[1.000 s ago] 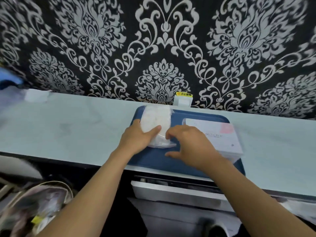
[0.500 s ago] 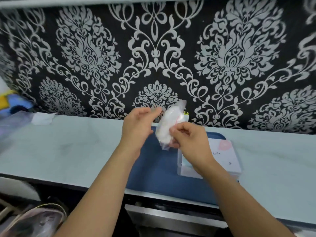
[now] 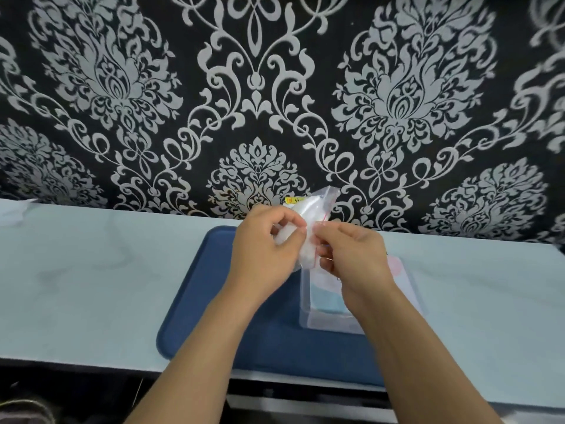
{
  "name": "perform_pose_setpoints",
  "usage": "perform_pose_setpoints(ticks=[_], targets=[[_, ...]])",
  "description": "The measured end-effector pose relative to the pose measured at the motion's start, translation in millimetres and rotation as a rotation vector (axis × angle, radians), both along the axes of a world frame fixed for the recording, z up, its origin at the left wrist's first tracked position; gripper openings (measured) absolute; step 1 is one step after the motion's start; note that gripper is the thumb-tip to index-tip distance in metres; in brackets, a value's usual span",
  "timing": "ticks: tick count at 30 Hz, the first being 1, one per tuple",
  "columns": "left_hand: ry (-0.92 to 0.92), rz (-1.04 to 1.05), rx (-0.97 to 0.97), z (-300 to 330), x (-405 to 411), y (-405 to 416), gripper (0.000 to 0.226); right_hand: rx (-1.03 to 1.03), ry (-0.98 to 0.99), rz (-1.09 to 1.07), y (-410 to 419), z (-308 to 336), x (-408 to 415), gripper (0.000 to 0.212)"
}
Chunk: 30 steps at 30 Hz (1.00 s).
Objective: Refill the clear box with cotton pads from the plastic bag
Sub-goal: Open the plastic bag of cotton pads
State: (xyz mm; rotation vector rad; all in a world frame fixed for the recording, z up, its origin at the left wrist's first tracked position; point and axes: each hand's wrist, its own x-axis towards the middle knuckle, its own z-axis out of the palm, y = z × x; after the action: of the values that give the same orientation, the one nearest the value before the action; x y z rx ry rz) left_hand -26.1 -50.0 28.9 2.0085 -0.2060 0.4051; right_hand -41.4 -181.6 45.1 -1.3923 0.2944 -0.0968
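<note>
A clear plastic bag [image 3: 315,215] of white cotton pads is held upright above the blue tray [image 3: 214,301], its zip top with a thin red line pointing up. My left hand [image 3: 263,249] grips the bag's left side, thumb and fingers curled on the plastic. My right hand [image 3: 351,255] pinches the bag's right edge near the red line. The clear box [image 3: 324,319] lies on the tray's right half, below my right hand, lid closed with a pink and white label; my right wrist covers much of it.
The tray sits on a pale counter [image 3: 91,280] against a black and white patterned wall. A small white item with a yellow tag [image 3: 293,199] stands behind the bag. White paper [image 3: 12,209] lies far left. A drawer front [image 3: 305,402] shows below the counter edge.
Both hands lifted the bag off the tray and turned it upright. The left hand has since closed onto the bag's left side, and both hands now pinch near its top.
</note>
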Motion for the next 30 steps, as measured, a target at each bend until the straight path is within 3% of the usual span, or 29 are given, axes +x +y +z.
perform_pose_setpoints(ticks=[2,5,8,12,17,22,26,30], targets=[[0.035,-0.020,-0.086,3.7,-4.0,-5.2,0.005,-0.080,-0.027,0.021,-1.4,2.3,-4.6,0.017],[0.053,-0.002,-0.193,6.8,-7.7,-12.8,0.029,-0.199,-0.084,0.077,-6.3,7.3,-11.7,0.012],[-0.018,0.105,-0.018,10.3,-16.9,-17.5,0.043,-0.242,-0.063,0.193,-11.9,6.5,-16.6,0.010],[-0.071,0.104,0.128,10.6,-24.6,-13.7,0.030,-0.267,0.003,0.300,-18.9,3.7,-21.1,0.007],[0.049,-0.120,0.042,7.4,-24.5,1.4,0.021,-0.253,0.093,0.380,-24.5,4.1,-21.7,0.007],[0.164,-0.265,-0.108,7.4,-21.6,16.4,0.016,-0.184,0.147,0.465,-26.0,6.9,-21.4,0.028],[0.154,-0.275,-0.119,1.1,-19.7,21.0,0.015,-0.072,0.135,0.534,-30.4,7.3,-22.1,0.018],[0.090,-0.226,-0.098,1.2,-22.0,22.8,0.019,0.024,0.074,0.447,-23.0,2.8,-20.7,0.006]])
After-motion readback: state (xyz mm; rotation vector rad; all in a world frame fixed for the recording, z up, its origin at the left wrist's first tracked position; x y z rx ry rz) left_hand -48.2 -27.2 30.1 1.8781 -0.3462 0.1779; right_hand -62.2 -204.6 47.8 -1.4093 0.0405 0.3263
